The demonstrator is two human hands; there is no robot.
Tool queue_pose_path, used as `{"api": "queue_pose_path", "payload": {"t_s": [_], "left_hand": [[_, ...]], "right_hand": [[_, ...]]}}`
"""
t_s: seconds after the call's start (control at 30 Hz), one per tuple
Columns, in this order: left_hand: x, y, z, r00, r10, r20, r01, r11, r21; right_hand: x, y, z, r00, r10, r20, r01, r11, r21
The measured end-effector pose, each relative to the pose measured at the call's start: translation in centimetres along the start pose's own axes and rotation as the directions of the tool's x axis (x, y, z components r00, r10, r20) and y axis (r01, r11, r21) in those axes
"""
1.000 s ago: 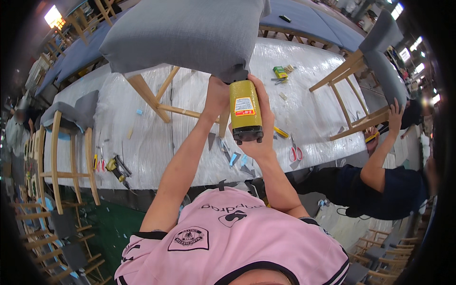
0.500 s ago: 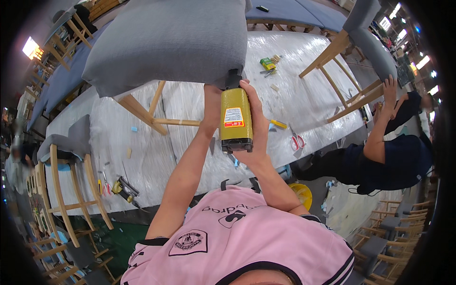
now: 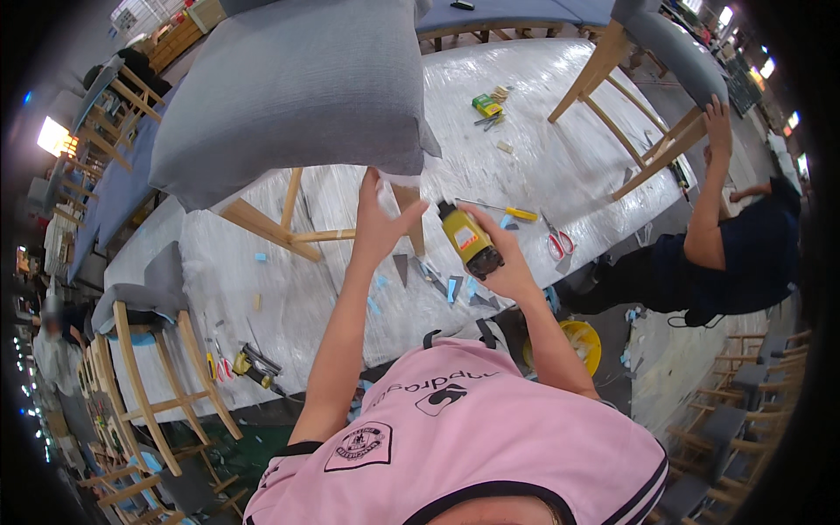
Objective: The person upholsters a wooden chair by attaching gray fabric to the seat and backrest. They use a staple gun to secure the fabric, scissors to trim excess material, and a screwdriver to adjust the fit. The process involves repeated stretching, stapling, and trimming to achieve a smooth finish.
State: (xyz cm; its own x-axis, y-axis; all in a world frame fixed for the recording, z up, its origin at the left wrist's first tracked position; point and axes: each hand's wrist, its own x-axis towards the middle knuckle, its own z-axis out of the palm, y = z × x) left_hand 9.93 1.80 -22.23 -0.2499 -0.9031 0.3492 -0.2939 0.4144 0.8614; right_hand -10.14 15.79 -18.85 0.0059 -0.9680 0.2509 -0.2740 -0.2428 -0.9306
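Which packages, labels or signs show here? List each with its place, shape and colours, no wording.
Yellow power tool in the right hand: a pale rectangular label on its side.
Small green and yellow box: far on the plastic-covered table, rectangular.
Pink shirt: a black and white shield-shaped badge at the chest.

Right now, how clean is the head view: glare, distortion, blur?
Head view: heavy fisheye bending with a black rim; glare on the clear plastic-wrapped table; lamps blown out at the left edge; yellow power tool in the right hand stays sharp.
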Motion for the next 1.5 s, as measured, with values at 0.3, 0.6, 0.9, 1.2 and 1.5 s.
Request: {"api": "queue_pose_path", "payload": {"t_s": [0.3,0.6,0.9,1.2,1.5], "left_hand": [[-16.4,-6.0,-2.8,0.799,-0.567,-0.199,0.549,0.824,-0.141],[-5.3,8.3,-1.6,0.843,0.372,-0.389,-0.07,0.792,0.607],[0.0,11.2,2.4,0.767,0.572,-0.292,-0.065,0.522,0.85],[0.0,12.0,2.7,0.752,0.606,-0.258,0.039,0.351,0.936],[0.1,14.3,3.3,0.814,0.531,-0.235,0.071,0.31,0.948]], "right_hand": [[-8.9,34.5,-2.8,0.88,0.475,0.011,-0.403,0.758,-0.513],[7.4,22.9,-3.6,0.97,0.046,0.238,0.06,0.904,-0.422],[21.5,2.2,-6.3,0.382,-0.891,0.247,0.921,0.346,-0.177],[23.4,-1.1,-7.6,0.152,-0.954,0.258,0.982,0.115,-0.15],[24.0,-4.5,-8.8,0.132,-0.906,0.403,0.991,0.108,-0.08]]}}
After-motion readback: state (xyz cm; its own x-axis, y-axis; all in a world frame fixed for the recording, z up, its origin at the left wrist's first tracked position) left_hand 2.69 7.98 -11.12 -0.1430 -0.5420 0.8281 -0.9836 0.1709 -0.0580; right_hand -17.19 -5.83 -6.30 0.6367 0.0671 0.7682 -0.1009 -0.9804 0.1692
